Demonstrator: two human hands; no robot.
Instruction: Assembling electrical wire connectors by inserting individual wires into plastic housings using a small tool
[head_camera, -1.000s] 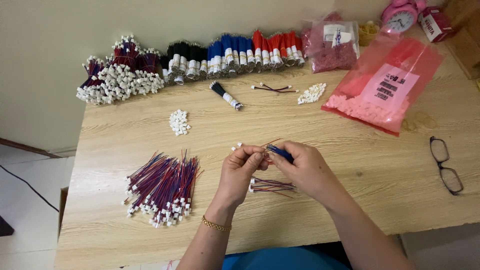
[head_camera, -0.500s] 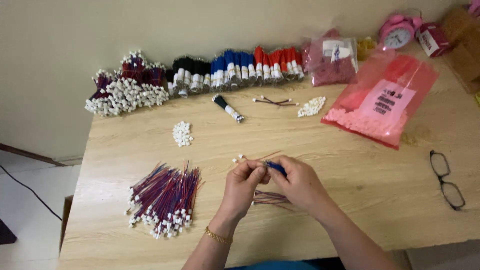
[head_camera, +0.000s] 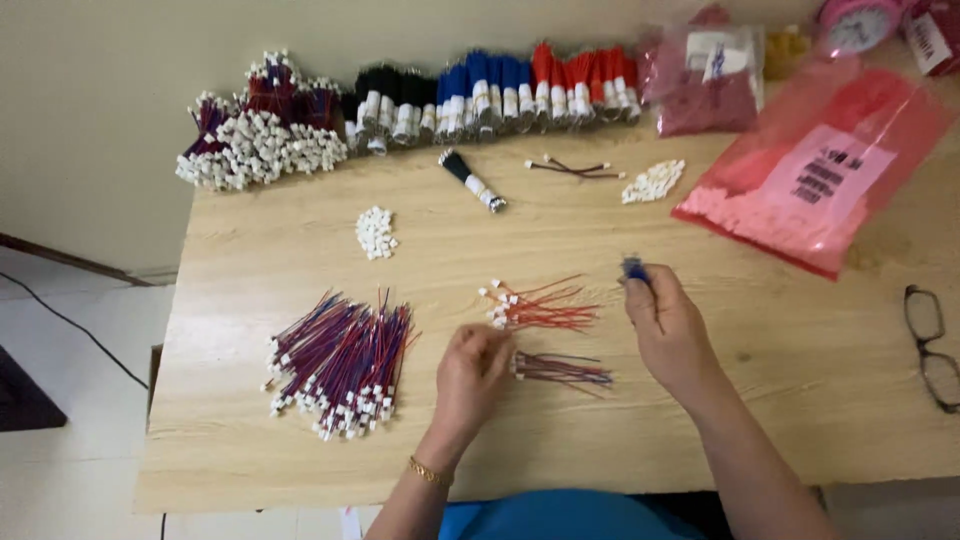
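My left hand (head_camera: 472, 372) rests on the wooden table (head_camera: 760, 330) with its fingers curled, touching the white-plug end of a small bunch of red and blue wires (head_camera: 560, 370). Whether it grips anything I cannot tell. My right hand (head_camera: 668, 330) is raised a little to the right and pinches a small blue piece (head_camera: 634, 268) between its fingertips. Between and just beyond the hands lies a small bunch of red wires (head_camera: 540, 305) with white plugs. A large fan of finished red and blue wires (head_camera: 340, 360) lies left of my left hand.
Bundles of black, blue and red wires (head_camera: 500, 90) line the far edge, with a heap of white-plugged wires (head_camera: 255, 140) at far left. Small piles of white plugs (head_camera: 375, 232) (head_camera: 652, 182), a black bundle (head_camera: 472, 180), pink bags (head_camera: 820, 170) and glasses (head_camera: 932, 345) lie around.
My hands were together over the wires; now they have parted. The right hand moved right with the blue piece, the left dropped to the table, and a red wire bunch lies uncovered.
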